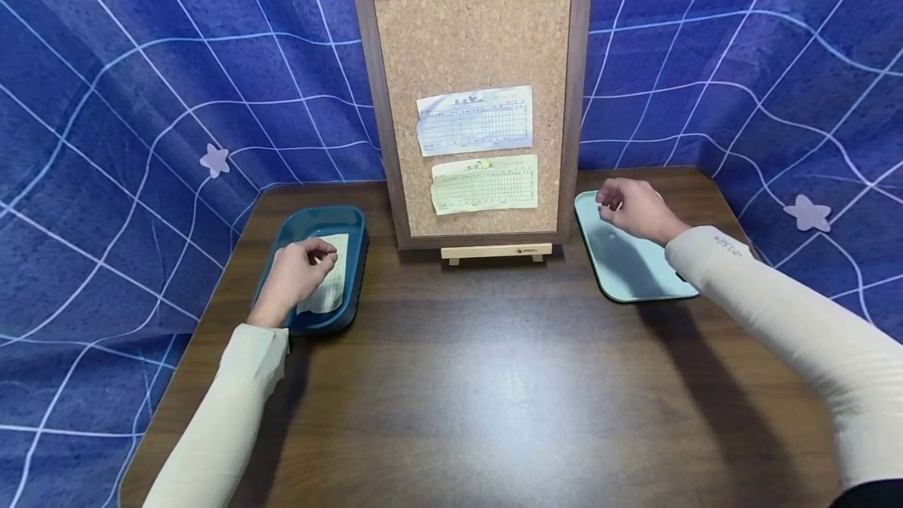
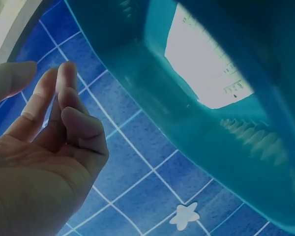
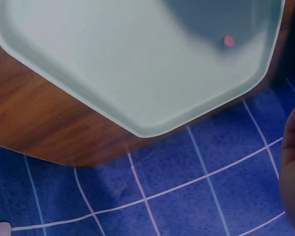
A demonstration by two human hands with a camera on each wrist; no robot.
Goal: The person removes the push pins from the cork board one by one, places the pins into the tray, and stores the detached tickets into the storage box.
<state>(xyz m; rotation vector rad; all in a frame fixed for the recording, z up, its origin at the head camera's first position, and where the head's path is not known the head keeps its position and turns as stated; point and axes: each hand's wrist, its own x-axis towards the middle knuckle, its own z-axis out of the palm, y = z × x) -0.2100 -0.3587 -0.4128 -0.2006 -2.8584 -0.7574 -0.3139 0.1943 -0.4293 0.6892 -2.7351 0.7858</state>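
While my left grip (image 1: 292, 269) hangs at the left of the frame, thumb apart from loosely bent fingers and nothing held, it hides part of the blue bin (image 1: 310, 224) and of the pale slip (image 1: 330, 288) lying inside. Left wrist view: slip partly lost behind the bin's rim, face washed out, print unreadable.

Right grip (image 1: 635, 208) over the light-blue tray (image 1: 635, 273), right of centre; fingers loosely curled, thumb apart, as far as I can see. My right wrist view cuts it to a sliver at the right edge. Pink piece (image 3: 229, 41) on the tray, small, exact shape unclear.

Upper centre: corkboard (image 1: 469, 38) standing on the surface (image 1: 423, 382), bearing a bluish form (image 1: 476, 125) above a greenish form (image 1: 487, 190), each pinned near its top. Ruled grids show; headings too small for me to read. Dark mark on the wooden stand (image 1: 497, 251), illegible; same for lettering on my right cuff (image 1: 719, 249).
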